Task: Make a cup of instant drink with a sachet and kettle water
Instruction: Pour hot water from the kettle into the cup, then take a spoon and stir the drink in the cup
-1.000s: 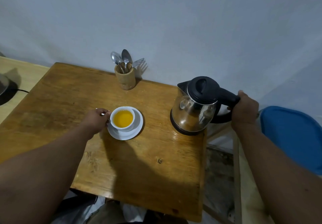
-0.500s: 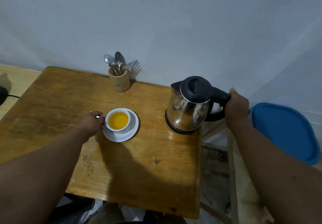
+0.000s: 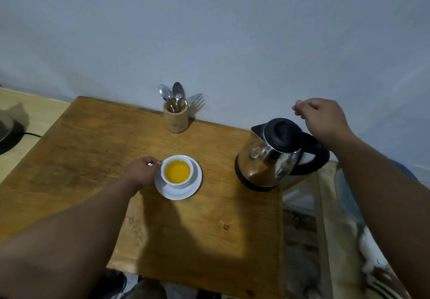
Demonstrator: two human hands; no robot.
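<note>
In the head view, the kettle (image 3: 277, 156) handle, gripped 0.5 s ago, is now released by the right hand (image 3: 323, 118). That hand is raised above and behind the kettle, the forearm stretched forward, the fingers loosely curled and closed on nothing. The kettle is left standing upright at the right edge of the worktop (image 3: 93, 149). The left hand (image 3: 140, 172) is kept where it was, resting on the worktop with its fingers pinched on the handle of the cup (image 3: 176, 172). The cup, filled with yellow drink, is seated on a white saucer (image 3: 183, 191). 1 wooden holder (image 3: 175, 119) of cutlery is seen near the wall.
</note>
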